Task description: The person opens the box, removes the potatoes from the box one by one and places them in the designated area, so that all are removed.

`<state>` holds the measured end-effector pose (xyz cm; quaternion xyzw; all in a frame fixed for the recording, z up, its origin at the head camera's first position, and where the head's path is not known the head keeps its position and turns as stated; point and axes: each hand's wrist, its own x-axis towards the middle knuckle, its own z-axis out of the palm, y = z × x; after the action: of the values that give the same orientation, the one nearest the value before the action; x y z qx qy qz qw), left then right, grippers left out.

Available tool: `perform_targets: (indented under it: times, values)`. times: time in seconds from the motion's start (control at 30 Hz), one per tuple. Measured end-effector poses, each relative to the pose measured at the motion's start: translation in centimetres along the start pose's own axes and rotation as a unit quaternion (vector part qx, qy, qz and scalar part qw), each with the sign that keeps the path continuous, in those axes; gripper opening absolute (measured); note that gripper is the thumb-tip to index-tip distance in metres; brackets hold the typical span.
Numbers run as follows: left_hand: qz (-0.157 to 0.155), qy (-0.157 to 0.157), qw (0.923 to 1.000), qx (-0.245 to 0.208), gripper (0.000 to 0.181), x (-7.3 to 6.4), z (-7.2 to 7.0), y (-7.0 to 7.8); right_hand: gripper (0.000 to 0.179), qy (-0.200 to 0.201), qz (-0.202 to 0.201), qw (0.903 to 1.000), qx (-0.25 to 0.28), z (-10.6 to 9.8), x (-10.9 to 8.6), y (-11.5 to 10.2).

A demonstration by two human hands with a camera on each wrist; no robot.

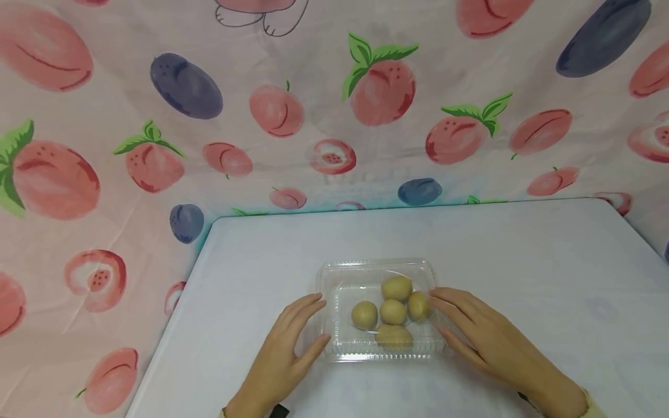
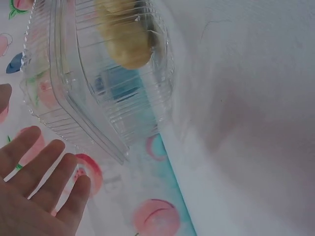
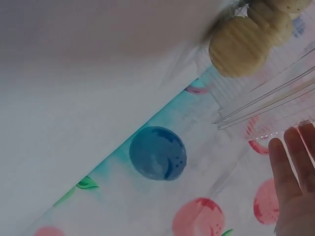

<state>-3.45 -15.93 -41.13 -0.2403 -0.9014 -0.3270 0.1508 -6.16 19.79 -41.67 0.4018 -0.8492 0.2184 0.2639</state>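
Note:
A clear plastic clamshell box (image 1: 345,342) stands on the table with its lid over it. Inside lie several yellowish-green, rounded pieces (image 1: 393,312), smooth like small fruits or potatoes; their exact kind cannot be told. My left hand (image 1: 282,345) is at the box's left side, thumb and fingers spread and fairly straight. On the opposite side, my right hand (image 1: 488,337) has its extended fingertips at the right edge, apparently touching it. In the left wrist view, the fingers (image 2: 47,169) lie apart from the ribbed wall. The right wrist view shows straight fingers (image 3: 285,169) by the lid's rim.
A white table (image 1: 251,273) carries the box. Behind it and to the left hangs a pink cloth (image 1: 292,52) printed with peaches and blue plums, meeting the table's far edge.

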Motion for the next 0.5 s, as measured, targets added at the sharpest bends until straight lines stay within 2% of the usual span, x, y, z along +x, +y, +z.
perform_targets:
  times: [0.17,0.3,0.5]
  values:
    - [-0.014,-0.018,0.9997,-0.001,0.054,-0.4,-0.2,-0.4,0.054,-0.033,0.002,0.9994,0.007,0.1,-0.4,0.2]
    - [-0.003,-0.024,0.9997,-0.002,0.054,-0.6,-0.1,-0.8,0.053,-0.066,0.008,0.9977,0.015,0.0,-0.7,0.3]
    - [-0.008,-0.055,0.9983,-0.017,0.061,-0.9,0.1,-1.3,0.060,-0.061,-0.007,0.9976,0.032,0.1,-0.9,0.7]
